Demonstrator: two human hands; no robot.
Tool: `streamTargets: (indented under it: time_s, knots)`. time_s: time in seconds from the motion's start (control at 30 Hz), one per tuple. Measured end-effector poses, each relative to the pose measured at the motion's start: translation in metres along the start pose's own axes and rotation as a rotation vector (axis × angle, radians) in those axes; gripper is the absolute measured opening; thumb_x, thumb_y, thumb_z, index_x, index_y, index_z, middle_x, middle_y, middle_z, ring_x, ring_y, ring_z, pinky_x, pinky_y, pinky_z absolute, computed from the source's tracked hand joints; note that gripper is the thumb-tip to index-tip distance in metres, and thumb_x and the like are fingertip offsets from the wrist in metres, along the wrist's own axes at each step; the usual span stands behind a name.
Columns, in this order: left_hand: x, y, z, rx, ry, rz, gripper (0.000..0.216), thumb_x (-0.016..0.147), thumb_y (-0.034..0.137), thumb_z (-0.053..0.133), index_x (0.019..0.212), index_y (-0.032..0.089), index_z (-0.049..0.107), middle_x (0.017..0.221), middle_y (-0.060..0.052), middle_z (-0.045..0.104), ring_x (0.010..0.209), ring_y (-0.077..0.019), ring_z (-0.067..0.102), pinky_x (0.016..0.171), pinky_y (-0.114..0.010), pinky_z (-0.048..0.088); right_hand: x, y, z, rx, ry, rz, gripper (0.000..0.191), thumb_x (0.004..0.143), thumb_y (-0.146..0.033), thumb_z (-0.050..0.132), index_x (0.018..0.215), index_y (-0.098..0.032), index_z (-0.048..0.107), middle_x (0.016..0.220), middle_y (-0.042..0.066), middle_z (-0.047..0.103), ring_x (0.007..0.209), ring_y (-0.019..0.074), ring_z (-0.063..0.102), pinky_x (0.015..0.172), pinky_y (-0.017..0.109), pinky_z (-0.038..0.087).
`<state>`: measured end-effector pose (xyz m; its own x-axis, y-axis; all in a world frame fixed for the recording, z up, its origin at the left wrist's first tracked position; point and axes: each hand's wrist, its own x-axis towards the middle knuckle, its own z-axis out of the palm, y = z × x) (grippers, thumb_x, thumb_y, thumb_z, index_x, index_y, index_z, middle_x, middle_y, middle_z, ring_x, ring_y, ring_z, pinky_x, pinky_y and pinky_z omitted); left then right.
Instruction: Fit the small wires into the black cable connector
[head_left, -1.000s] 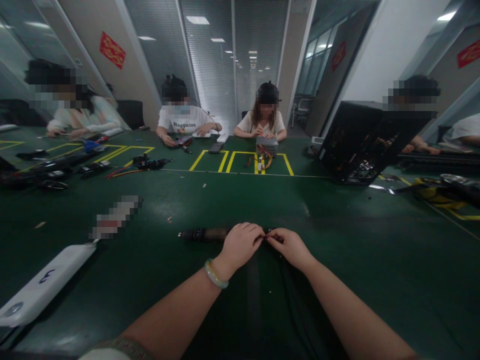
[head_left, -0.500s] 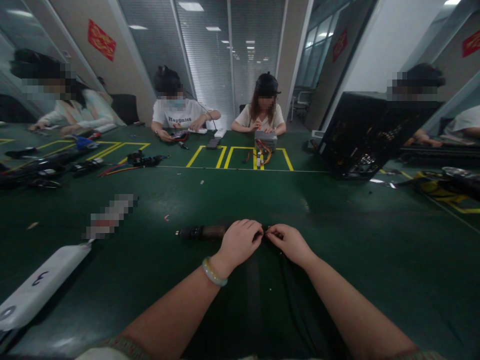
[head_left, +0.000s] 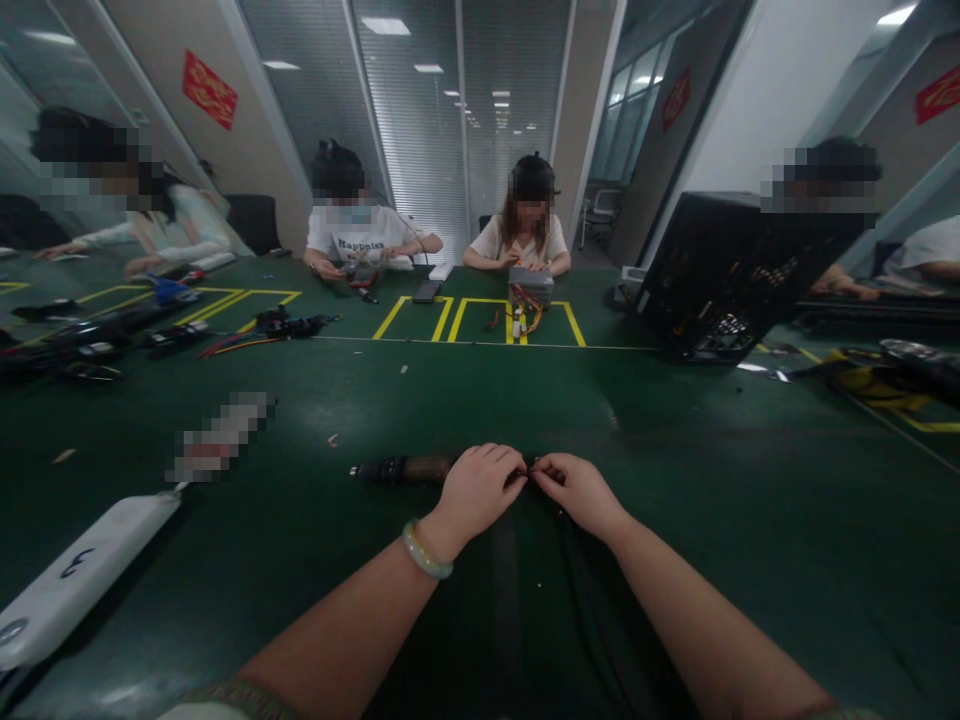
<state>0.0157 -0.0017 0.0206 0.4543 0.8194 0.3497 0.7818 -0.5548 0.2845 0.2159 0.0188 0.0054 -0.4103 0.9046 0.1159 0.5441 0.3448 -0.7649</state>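
A dark electric screwdriver (head_left: pixel 427 470) lies crosswise on the green table, its tip towards the left. My left hand (head_left: pixel 484 485), with a pale bangle on the wrist, is closed round the rear part of the screwdriver and hides it. Close beside it, my right hand (head_left: pixel 574 490) pinches thumb and fingers together at the screwdriver's tail end. From under the right hand a black cable (head_left: pixel 574 560) runs down towards me. The fingertips of both hands nearly meet, and the joint between cable and tool is hidden.
A white power strip (head_left: pixel 90 575) lies at the left. A black computer case (head_left: pixel 720 280) stands at the back right. Bundled cables (head_left: pixel 281 322) lie at the back left. Across the table, a person works at a grey power supply (head_left: pixel 531 285); other people sit around.
The view has tilted up slightly. Both hands keep nearly the same hold at the screwdriver's tail end.
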Motion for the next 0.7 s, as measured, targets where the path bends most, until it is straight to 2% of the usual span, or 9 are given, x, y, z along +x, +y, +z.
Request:
streamTargets:
  time_s: [0.23, 0.37, 0.7]
  knots:
    - [0.0002, -0.0010, 0.0018, 0.003, 0.004, 0.012, 0.010, 0.090, 0.020, 0.059, 0.099, 0.024, 0.061, 0.102, -0.002, 0.065, 0.099, -0.0199, 0.059, 0.088, -0.035, 0.044, 0.0004, 0.0026, 0.0032, 0.005, 0.015, 0.007, 0.014, 0.089, -0.027, 0.058, 0.090, -0.022, 0.071, 0.087, 0.002, 0.071, 0.076, 0.0180, 0.064, 0.071, 0.027, 0.047]
    - [-0.0005, -0.0017, 0.0036, -0.010, 0.016, -0.028, 0.016, 0.089, 0.020, 0.061, 0.104, 0.023, 0.059, 0.101, -0.002, 0.065, 0.097, -0.0204, 0.059, 0.086, -0.035, 0.044, 0.0000, 0.0040, 0.0035, 0.013, 0.019, 0.008, 0.014, 0.089, -0.027, 0.059, 0.090, -0.022, 0.071, 0.087, 0.002, 0.071, 0.076, 0.0180, 0.064, 0.072, 0.027, 0.047]
    - [-0.0006, -0.0002, -0.0003, -0.028, -0.005, -0.006, 0.014, 0.088, 0.016, 0.060, 0.099, 0.024, 0.059, 0.105, 0.000, 0.065, 0.101, -0.0203, 0.058, 0.089, -0.035, 0.043, -0.0002, 0.0004, 0.0010, 0.003, 0.005, 0.008, 0.015, 0.090, -0.028, 0.057, 0.091, -0.023, 0.071, 0.089, 0.002, 0.071, 0.078, 0.0184, 0.063, 0.073, 0.028, 0.048]
